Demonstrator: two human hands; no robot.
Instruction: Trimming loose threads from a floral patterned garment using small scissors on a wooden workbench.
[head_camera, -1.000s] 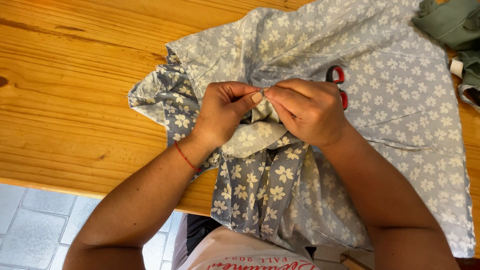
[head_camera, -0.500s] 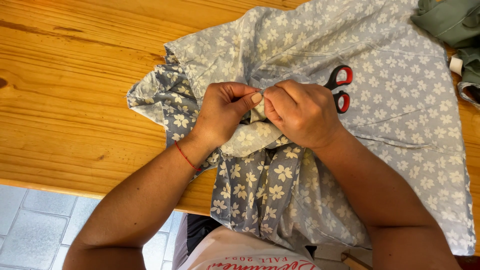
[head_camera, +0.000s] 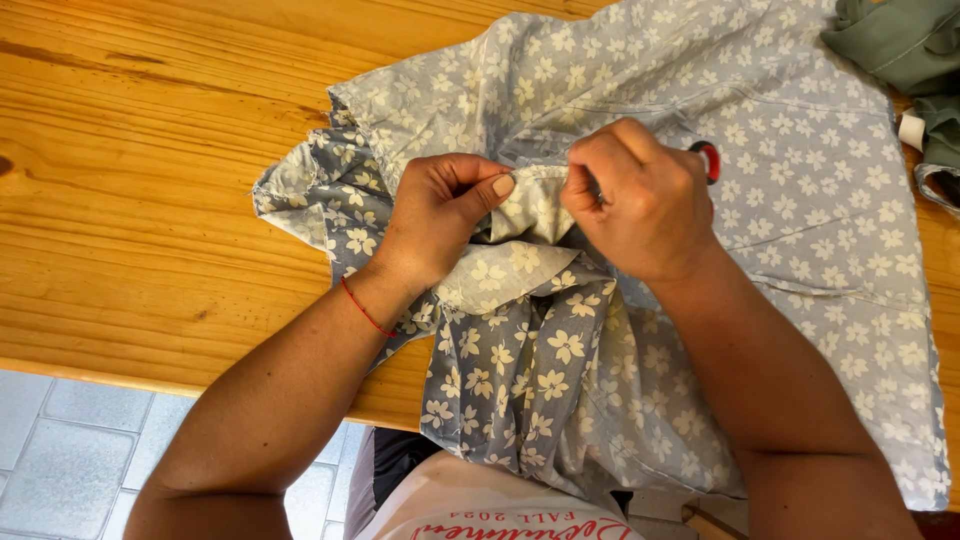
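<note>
- Blue flowery cloth (head_camera: 780, 210) is spread over most of the wooden table (head_camera: 150, 200), with a bunched part hanging off the near edge at 6 o'clock toward the person's lap.
- Left hand (head_camera: 435, 220) is pinched shut on a paler fold of that cloth, thumb on top, right in the middle of the shot.
- Right hand (head_camera: 645, 205) is at 3 o'clock from the left one, just beside it, also closed tight on the same fold. The two hands are nearly touching, with only a small hump of cloth between them.
- Scissors (head_camera: 708, 160) are mostly hidden behind the right hand. Only a bit of red handle peeks out at its 2 o'clock, lying on the cloth.
- Thin red band (head_camera: 365, 310) sits on the left wrist.
- Green cloth (head_camera: 900, 45) is piled in the corner at 1 o'clock, touching the blue cloth's edge.
- A small white spool-looking thing (head_camera: 911, 131) sits just below the green pile, too small to be sure.
- Grey floor tiles (head_camera: 70, 450) show at 7 o'clock, past the table edge.
</note>
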